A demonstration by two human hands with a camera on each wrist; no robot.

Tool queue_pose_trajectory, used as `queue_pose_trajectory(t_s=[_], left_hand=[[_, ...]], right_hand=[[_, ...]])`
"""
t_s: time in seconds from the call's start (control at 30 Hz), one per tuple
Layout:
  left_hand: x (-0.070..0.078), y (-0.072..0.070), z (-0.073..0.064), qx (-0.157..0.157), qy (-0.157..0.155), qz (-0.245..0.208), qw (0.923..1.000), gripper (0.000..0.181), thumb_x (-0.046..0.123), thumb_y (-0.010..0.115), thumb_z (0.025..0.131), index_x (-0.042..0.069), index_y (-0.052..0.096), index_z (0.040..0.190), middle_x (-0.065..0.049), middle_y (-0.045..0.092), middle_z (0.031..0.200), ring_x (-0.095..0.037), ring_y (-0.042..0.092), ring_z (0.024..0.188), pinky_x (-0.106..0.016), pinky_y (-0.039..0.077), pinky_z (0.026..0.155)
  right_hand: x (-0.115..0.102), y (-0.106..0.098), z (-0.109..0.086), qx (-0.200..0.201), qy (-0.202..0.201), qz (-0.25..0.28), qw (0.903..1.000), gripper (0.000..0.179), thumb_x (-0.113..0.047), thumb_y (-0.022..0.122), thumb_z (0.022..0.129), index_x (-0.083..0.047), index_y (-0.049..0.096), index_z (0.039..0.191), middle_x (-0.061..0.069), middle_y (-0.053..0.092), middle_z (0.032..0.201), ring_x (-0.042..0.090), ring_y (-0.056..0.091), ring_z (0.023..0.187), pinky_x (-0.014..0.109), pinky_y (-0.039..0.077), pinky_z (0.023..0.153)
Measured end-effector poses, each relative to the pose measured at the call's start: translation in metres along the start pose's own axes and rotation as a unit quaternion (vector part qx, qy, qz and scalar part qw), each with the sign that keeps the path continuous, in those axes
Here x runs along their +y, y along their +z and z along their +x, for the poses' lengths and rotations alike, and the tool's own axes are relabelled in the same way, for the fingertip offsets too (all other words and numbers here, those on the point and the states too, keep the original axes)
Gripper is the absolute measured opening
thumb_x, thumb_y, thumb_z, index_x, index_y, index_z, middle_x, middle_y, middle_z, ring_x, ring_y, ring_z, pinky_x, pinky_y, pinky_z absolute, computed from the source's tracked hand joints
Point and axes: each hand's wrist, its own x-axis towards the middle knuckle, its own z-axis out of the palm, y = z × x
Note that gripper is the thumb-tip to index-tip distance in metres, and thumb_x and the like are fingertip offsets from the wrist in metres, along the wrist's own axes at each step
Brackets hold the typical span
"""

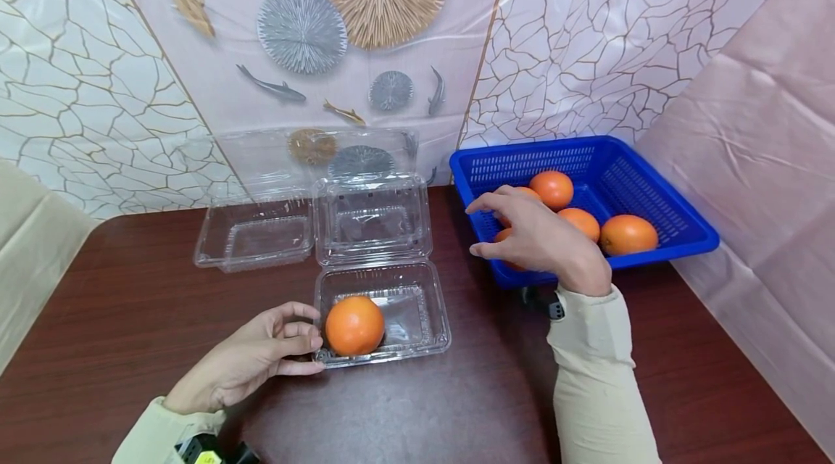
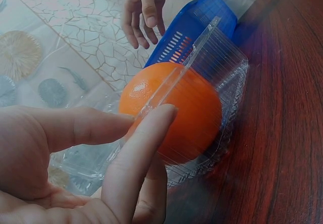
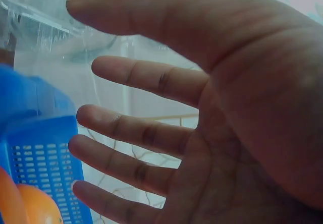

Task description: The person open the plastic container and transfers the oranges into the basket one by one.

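Note:
An open clear plastic clamshell container [image 1: 417, 315] lies on the table with its lid [image 1: 373, 221] folded back. One orange [image 1: 355, 325] sits in the left side of its base. At the left edge, my left hand [image 1: 257, 354] pinches the container's rim between thumb and fingers, as the left wrist view shows closely. My right hand [image 1: 541, 235] hovers over the left side of a blue plastic basket [image 1: 681, 221], fingers spread and palm bare in the right wrist view. Several oranges [image 1: 629, 235] lie in the basket, some partly hidden by this hand.
Another open clear container [image 1: 261, 255] stands at the back left, against the first one's lid, its own lid upright by the patterned wall covering [image 1: 300, 29]. The dark wooden table [image 1: 156, 290] meets that covering at the back. Pinkish fabric [image 1: 763, 181] borders the right side.

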Motion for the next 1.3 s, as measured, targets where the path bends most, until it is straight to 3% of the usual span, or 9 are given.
queue_pose_trajectory(t_s=[0.2,0.53,0.97,1.3], left_hand=[[0.0,0.0,0.0,0.0,0.002,0.0,1.0,0.037,0.0,0.062,0.099,0.004,0.04,0.129,0.0,0.063,0.096,-0.013,0.065,0.094,-0.046,0.062,0.098],[0.0,-0.001,0.0,-0.005,0.005,-0.004,1.0,0.036,0.0,0.06,0.1,0.005,0.04,0.129,0.001,0.063,0.096,-0.012,0.066,0.095,-0.045,0.062,0.097],[-0.002,-0.002,0.0,-0.011,0.008,-0.006,0.9999,0.036,0.0,0.061,0.1,0.005,0.04,0.129,0.0,0.064,0.097,-0.013,0.066,0.095,-0.046,0.061,0.098],[-0.001,-0.002,0.0,-0.009,0.006,-0.006,0.9999,0.036,0.0,0.06,0.1,0.005,0.04,0.13,0.0,0.064,0.096,-0.013,0.066,0.095,-0.046,0.061,0.098]], right_hand=[[-0.007,0.003,0.002,-0.009,0.008,-0.008,0.9999,0.054,-0.028,0.082,0.084,-0.011,0.064,0.132,0.015,0.061,0.124,0.03,0.058,0.114,0.047,0.057,0.094],[-0.022,0.012,0.006,0.007,-0.045,-0.013,0.9989,0.057,-0.028,0.085,0.082,-0.01,0.063,0.132,0.012,0.062,0.126,0.028,0.059,0.113,0.044,0.055,0.099],[-0.041,0.023,0.012,-0.008,-0.085,0.012,0.9963,0.056,-0.026,0.086,0.08,-0.014,0.065,0.131,0.007,0.062,0.127,0.025,0.057,0.12,0.042,0.049,0.109],[-0.053,0.033,0.017,-0.031,-0.097,0.011,0.9948,0.057,-0.027,0.087,0.081,-0.015,0.064,0.132,0.005,0.061,0.125,0.023,0.057,0.118,0.039,0.052,0.105]])
